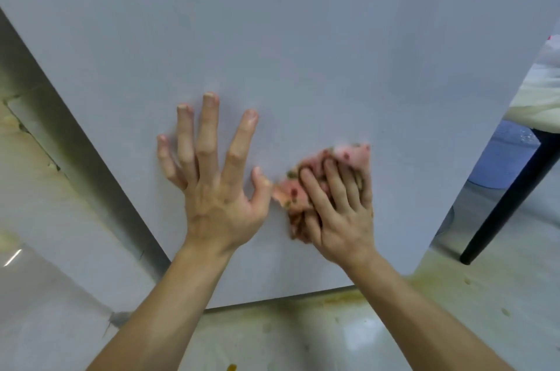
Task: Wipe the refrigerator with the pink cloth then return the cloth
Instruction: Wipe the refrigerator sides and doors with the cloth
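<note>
The refrigerator (303,52) fills most of the view as a flat pale grey door face. My left hand (218,177) lies flat against the door with its fingers spread. Just to its right, my right hand (336,207) presses the pink cloth (351,155) onto the door, fingers fairly straight on top of it. The cloth is bunched, pink with small dark dots, and shows above and to the left of my fingers.
A stained pale tiled floor (303,337) runs below the door. A black table leg (509,204) slants at the right, with a blue bin (500,158) behind it and a white cloth-covered surface (539,92) above. The fridge's side panel (60,134) falls away at left.
</note>
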`<move>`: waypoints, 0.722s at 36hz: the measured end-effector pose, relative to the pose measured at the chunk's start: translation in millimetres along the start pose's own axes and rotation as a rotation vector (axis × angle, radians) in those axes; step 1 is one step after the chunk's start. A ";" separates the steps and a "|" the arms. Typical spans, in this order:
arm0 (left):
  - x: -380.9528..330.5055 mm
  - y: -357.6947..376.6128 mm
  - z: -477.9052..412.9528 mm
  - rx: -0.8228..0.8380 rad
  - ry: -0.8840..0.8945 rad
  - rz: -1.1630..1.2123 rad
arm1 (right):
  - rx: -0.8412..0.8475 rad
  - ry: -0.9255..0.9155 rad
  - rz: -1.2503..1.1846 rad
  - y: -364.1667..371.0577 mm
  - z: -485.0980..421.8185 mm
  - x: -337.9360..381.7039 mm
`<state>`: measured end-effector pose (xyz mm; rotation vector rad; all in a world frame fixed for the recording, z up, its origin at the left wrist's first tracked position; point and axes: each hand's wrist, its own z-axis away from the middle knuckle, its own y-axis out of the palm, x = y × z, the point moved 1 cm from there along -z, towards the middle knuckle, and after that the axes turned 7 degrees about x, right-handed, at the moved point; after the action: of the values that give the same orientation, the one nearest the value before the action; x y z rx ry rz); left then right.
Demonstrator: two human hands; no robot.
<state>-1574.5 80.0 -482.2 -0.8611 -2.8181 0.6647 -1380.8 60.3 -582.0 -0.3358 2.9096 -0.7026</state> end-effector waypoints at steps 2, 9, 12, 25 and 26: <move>-7.3 2.7 -1.9 0.009 0.011 0.005 | 0.066 -0.027 0.015 5.0 28.1 -8.2; -16.2 10.1 2.7 0.054 -0.001 -0.006 | 0.148 -0.073 0.070 -5.9 25.7 -17.1; -17.4 10.0 1.3 0.061 -0.004 -0.018 | 0.065 0.011 0.012 -26.2 -17.5 -18.2; -38.2 8.3 -15.5 0.026 -0.008 0.006 | -0.229 0.273 -0.079 -56.0 -86.0 -38.4; -40.1 9.8 -16.1 0.030 -0.005 0.004 | -0.171 0.238 -0.073 -44.1 -57.0 -39.7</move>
<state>-1532.5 71.0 -471.7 -0.8616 -2.8042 0.7093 -1344.3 56.5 -508.3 -0.4037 3.2078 -0.5378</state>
